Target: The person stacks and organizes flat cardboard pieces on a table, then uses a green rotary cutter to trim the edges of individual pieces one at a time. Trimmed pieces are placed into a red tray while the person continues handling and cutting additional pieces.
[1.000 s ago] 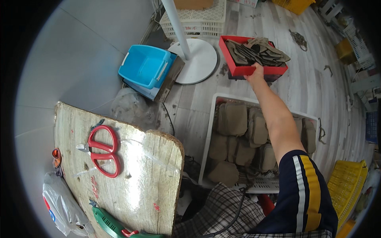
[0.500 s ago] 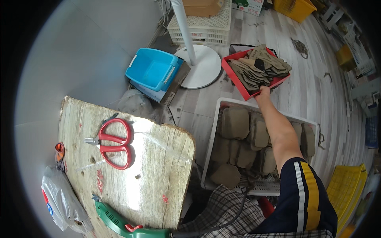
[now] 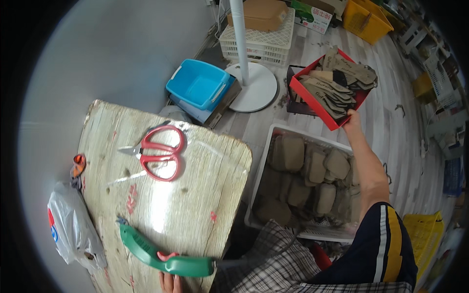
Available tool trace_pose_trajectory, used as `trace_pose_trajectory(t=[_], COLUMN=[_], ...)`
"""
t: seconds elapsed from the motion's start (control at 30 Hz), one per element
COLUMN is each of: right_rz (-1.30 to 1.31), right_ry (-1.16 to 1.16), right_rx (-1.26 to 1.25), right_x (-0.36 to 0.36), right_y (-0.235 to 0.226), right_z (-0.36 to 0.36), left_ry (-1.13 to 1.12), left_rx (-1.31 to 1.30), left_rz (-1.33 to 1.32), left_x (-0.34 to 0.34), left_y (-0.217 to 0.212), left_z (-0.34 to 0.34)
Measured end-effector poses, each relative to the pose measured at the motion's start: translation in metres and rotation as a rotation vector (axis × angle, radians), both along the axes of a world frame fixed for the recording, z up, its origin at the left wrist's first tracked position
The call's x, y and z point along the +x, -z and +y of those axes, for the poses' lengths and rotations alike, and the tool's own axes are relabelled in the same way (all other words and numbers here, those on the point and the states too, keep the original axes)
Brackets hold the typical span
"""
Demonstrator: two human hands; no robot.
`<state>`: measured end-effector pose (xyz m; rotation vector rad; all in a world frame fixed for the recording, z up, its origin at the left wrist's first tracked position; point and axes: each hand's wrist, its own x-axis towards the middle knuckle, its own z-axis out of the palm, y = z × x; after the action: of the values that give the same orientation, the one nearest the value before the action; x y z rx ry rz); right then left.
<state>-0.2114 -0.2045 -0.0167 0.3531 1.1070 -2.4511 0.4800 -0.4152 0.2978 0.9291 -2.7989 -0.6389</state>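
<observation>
My right hand (image 3: 352, 121) grips the near corner of a red tray (image 3: 312, 101) piled with flat tan and dark shoe-sole pieces (image 3: 337, 83); the tray is lifted and tilted above the floor. Just below it stands a white crate (image 3: 263, 161) filled with brown padded pieces (image 3: 308, 171). At the bottom edge only the fingers of my left hand (image 3: 169, 282) show, beside the handle of a green tool (image 3: 161, 254) that lies on the worn wooden table (image 3: 195, 205). Red-handled scissors (image 3: 156, 155) lie further up the table.
A blue bin (image 3: 198, 85) and a white fan base with its pole (image 3: 254, 85) stand on the floor behind the table. A white lattice crate (image 3: 256, 41) holds a cardboard box. Yellow crates (image 3: 366, 19) sit at the far right, and a plastic bag (image 3: 73, 229) hangs off the table's left edge.
My right hand has lifted the red tray off the floor and drawn it toward me, tilting it. The view has shifted, bringing more of the table and green tool into sight.
</observation>
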Motion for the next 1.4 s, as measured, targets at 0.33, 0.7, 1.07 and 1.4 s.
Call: trace_pose_trajectory(t=[0.33, 0.7, 1.07, 1.4], right_rz=[0.078, -0.069, -0.133, 0.690], right_ry=[-0.283, -0.932, -1.751, -1.823], right_rx=[0.162, 0.184, 0.126, 0.356], right_x=[0.091, 0.354, 0.587, 0.639], right_y=[-0.188, -0.381, -0.335, -0.339], right_z=[0.076, -0.004, -0.136, -0.229], left_ry=[-0.062, -0.419, -0.778, -0.962], left_rx=[-0.025, 0.685, 1.169, 1.007], left_rz=[0.124, 0.888, 1.426, 1.675], left_x=[0.006, 0.043, 0.222, 0.250], left_y=[0.002, -0.015, -0.056, -0.005], left_z=[0.010, 0.043, 0.154, 0.134])
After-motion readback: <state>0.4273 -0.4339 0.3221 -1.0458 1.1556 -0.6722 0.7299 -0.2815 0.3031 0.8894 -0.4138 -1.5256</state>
